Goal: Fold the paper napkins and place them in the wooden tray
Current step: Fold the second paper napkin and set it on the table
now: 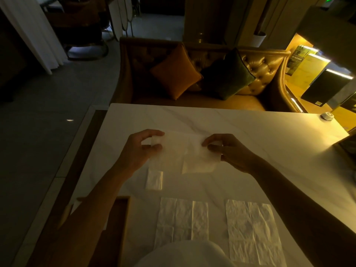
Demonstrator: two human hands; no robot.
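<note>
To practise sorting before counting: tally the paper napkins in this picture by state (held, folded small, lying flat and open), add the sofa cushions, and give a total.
Held napkin, pinched by the left hand and the right hand: 1
Folded napkin on the table: 1
Flat open napkins: 2
Cushions, one orange cushion and one dark green cushion: 2
Total: 6

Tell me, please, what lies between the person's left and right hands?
Head view: one paper napkin spans the gap, pinched at each end by the left hand and right hand.
</note>
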